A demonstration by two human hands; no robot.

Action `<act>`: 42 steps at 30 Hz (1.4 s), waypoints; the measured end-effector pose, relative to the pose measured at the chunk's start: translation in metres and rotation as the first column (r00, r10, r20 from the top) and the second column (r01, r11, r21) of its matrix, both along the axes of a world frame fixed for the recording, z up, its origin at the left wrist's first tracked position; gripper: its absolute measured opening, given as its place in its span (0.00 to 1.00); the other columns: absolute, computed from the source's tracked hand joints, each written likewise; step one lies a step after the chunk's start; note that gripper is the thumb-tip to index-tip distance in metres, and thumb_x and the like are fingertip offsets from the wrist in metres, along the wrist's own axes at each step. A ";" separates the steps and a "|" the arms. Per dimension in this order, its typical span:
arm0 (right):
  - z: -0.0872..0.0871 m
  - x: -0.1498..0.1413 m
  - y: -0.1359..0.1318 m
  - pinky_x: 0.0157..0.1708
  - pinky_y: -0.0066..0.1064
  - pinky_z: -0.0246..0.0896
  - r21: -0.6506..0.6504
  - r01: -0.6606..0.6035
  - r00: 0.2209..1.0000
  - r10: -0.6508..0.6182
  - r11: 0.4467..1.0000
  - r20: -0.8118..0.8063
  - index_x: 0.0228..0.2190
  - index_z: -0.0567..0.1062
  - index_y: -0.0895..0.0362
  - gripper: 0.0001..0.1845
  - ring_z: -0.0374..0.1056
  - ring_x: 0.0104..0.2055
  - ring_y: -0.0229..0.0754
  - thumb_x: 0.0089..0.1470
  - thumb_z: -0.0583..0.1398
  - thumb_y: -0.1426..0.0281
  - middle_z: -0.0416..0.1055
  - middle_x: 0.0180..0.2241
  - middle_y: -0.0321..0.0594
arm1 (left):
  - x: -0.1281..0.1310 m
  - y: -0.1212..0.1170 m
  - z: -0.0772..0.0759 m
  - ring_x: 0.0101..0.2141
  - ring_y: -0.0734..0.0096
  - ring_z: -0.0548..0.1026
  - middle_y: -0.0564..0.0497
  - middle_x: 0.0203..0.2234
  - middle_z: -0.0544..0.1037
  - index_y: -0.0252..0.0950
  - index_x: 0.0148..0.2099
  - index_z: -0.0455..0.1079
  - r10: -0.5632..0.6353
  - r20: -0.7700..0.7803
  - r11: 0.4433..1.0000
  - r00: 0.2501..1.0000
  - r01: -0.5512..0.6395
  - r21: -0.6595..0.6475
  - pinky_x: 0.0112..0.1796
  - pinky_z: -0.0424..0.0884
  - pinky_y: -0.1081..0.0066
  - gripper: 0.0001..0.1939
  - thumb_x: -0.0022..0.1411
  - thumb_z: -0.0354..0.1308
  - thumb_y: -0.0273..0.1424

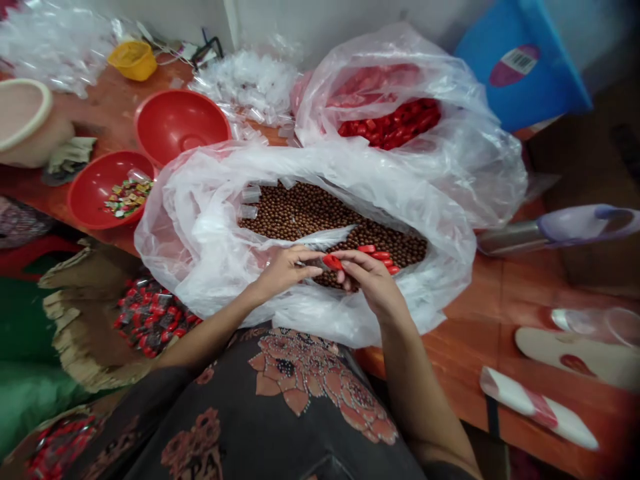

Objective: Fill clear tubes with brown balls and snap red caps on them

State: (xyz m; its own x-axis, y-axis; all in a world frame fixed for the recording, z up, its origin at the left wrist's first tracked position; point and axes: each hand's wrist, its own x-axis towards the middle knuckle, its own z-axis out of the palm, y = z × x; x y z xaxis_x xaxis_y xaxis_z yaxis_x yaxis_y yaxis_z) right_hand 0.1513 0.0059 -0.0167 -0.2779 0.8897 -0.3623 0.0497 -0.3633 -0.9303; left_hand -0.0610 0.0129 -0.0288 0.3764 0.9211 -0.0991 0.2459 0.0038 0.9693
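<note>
Over a white plastic bag full of small round brown balls, my two hands meet at a small piece. My left hand pinches a small clear plastic container, partly hidden by the fingers. Pressed against its right end is a red plastic cap, gripped between the thumb and fingers of my right hand. Several more red caps lie on the balls just behind my right hand. A few clear plastic containers rest at the left side of the balls.
Behind stands another bag of red caps. Leftward are a red bowl, a second bowl with small colourful pieces, and a heap of clear containers. A carton below holds red-capped pieces. Rightward lies a metal scoop.
</note>
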 end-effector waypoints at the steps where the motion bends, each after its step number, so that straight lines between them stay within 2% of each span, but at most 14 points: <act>1: 0.000 0.000 -0.001 0.21 0.28 0.60 0.089 -0.041 0.994 0.031 0.995 0.109 0.44 0.78 0.55 0.18 0.64 0.21 0.35 0.56 0.57 0.62 0.72 0.23 0.34 | 0.000 -0.001 0.000 0.38 0.68 0.74 0.47 0.37 0.77 0.39 0.51 0.78 -0.013 -0.001 1.000 1.000 0.013 0.023 0.42 0.72 0.66 0.18 0.59 0.64 0.36; 3: -0.002 0.001 -0.006 0.30 0.32 0.67 0.360 -0.154 0.932 0.014 0.920 0.362 0.43 0.79 0.55 0.17 0.72 0.30 0.41 0.59 0.54 0.63 0.77 0.31 0.40 | 0.001 -0.005 0.002 0.40 0.67 0.75 0.46 0.38 0.78 0.38 0.51 0.78 -0.039 0.010 0.998 0.999 0.038 0.047 0.44 0.71 0.66 0.18 0.59 0.65 0.35; 5: -0.008 0.003 -0.008 0.42 0.37 0.68 0.603 -0.293 0.827 -0.119 0.742 0.549 0.45 0.78 0.56 0.18 0.74 0.42 0.46 0.61 0.53 0.64 0.79 0.41 0.45 | 0.002 -0.007 0.003 0.40 0.66 0.75 0.46 0.38 0.79 0.37 0.51 0.78 -0.024 -0.016 0.998 1.000 0.025 0.050 0.45 0.70 0.67 0.19 0.57 0.67 0.35; 6: -0.013 0.005 -0.008 0.42 0.37 0.68 0.669 -0.361 0.779 -0.185 0.649 0.600 0.47 0.77 0.56 0.19 0.75 0.42 0.47 0.62 0.52 0.64 0.79 0.42 0.45 | 0.002 -0.007 0.002 0.40 0.65 0.76 0.45 0.38 0.79 0.36 0.51 0.78 -0.002 -0.033 0.999 0.999 0.003 0.035 0.45 0.70 0.68 0.19 0.57 0.67 0.34; 8: -0.023 0.007 -0.005 0.42 0.35 0.68 0.724 -0.500 0.726 -0.225 0.476 0.650 0.52 0.74 0.57 0.21 0.75 0.43 0.47 0.63 0.53 0.63 0.79 0.43 0.46 | 0.000 -0.006 0.001 0.42 0.64 0.76 0.45 0.40 0.80 0.35 0.52 0.78 0.017 -0.053 1.000 0.998 -0.017 0.001 0.45 0.70 0.69 0.21 0.57 0.67 0.35; 10: -0.031 0.008 -0.002 0.41 0.34 0.69 0.731 -0.585 0.696 -0.245 0.352 0.675 0.56 0.70 0.57 0.23 0.75 0.43 0.47 0.64 0.52 0.61 0.78 0.45 0.46 | -0.002 -0.006 0.001 0.44 0.63 0.77 0.45 0.42 0.80 0.35 0.53 0.77 0.030 -0.039 0.999 0.999 -0.031 -0.030 0.46 0.70 0.70 0.22 0.57 0.67 0.37; 13: -0.037 0.007 -0.002 0.37 0.34 0.68 0.732 -0.632 0.671 -0.293 0.255 0.681 0.62 0.64 0.55 0.26 0.75 0.40 0.47 0.67 0.49 0.61 0.79 0.44 0.46 | -0.005 -0.009 0.003 0.45 0.63 0.77 0.45 0.45 0.80 0.36 0.54 0.77 0.036 -0.027 0.999 0.999 -0.037 -0.038 0.48 0.69 0.70 0.22 0.57 0.67 0.37; 16: -0.036 0.006 -0.002 0.36 0.37 0.67 0.738 -0.632 0.666 -0.321 0.236 0.673 0.65 0.59 0.56 0.28 0.74 0.38 0.49 0.66 0.50 0.63 0.78 0.41 0.48 | -0.005 -0.010 0.003 0.45 0.62 0.77 0.45 0.44 0.80 0.37 0.52 0.78 0.033 -0.027 0.999 0.999 -0.033 -0.017 0.48 0.69 0.70 0.20 0.57 0.68 0.36; 19: -0.035 0.007 0.001 0.38 0.40 0.67 0.741 -0.639 0.700 -0.245 0.205 0.671 0.67 0.56 0.55 0.30 0.73 0.36 0.51 0.66 0.50 0.66 0.78 0.39 0.49 | -0.004 -0.010 0.002 0.44 0.62 0.77 0.45 0.42 0.81 0.37 0.50 0.79 0.044 -0.020 0.999 0.999 -0.044 0.003 0.47 0.70 0.70 0.19 0.56 0.68 0.36; 23: -0.035 0.008 0.003 0.39 0.39 0.68 0.781 -0.586 0.768 -0.158 0.216 0.620 0.67 0.54 0.52 0.30 0.73 0.38 0.49 0.66 0.50 0.66 0.77 0.41 0.48 | -0.003 -0.012 -0.003 0.41 0.63 0.78 0.46 0.39 0.80 0.39 0.49 0.80 0.048 -0.040 0.999 0.998 -0.047 0.016 0.45 0.70 0.70 0.18 0.56 0.68 0.37; 29: -0.032 0.011 0.002 0.37 0.39 0.67 0.765 -0.627 0.750 -0.155 0.146 0.643 0.69 0.49 0.53 0.32 0.72 0.35 0.48 0.67 0.50 0.67 0.77 0.40 0.48 | 0.001 -0.016 -0.005 0.37 0.66 0.76 0.45 0.36 0.78 0.36 0.51 0.79 0.029 -0.123 0.995 0.992 -0.017 0.099 0.42 0.69 0.72 0.20 0.58 0.66 0.39; 31: -0.031 0.014 0.002 0.36 0.36 0.68 0.781 -0.605 0.770 -0.135 0.155 0.624 0.68 0.50 0.52 0.31 0.72 0.36 0.47 0.67 0.50 0.67 0.77 0.41 0.48 | 0.002 -0.016 -0.003 0.38 0.66 0.76 0.44 0.36 0.78 0.34 0.52 0.78 -0.004 -0.164 0.990 0.987 0.027 0.137 0.43 0.69 0.73 0.21 0.60 0.64 0.39; 36: -0.036 0.016 -0.004 0.33 0.35 0.69 0.803 -0.553 0.798 -0.136 0.221 0.587 0.67 0.54 0.48 0.30 0.73 0.33 0.45 0.66 0.52 0.67 0.77 0.37 0.44 | 0.003 -0.014 0.002 0.39 0.65 0.76 0.43 0.39 0.78 0.34 0.54 0.77 -0.062 -0.221 0.983 0.973 0.098 0.157 0.44 0.69 0.73 0.20 0.62 0.63 0.38; 42: -0.038 -0.001 -0.026 0.44 0.39 0.71 0.822 -0.319 0.856 -0.228 0.472 0.464 0.61 0.67 0.49 0.25 0.76 0.43 0.48 0.63 0.56 0.68 0.78 0.48 0.45 | 0.002 -0.015 0.004 0.41 0.63 0.76 0.43 0.40 0.78 0.34 0.56 0.76 -0.015 -0.208 0.993 0.978 0.039 0.113 0.45 0.69 0.70 0.23 0.61 0.63 0.39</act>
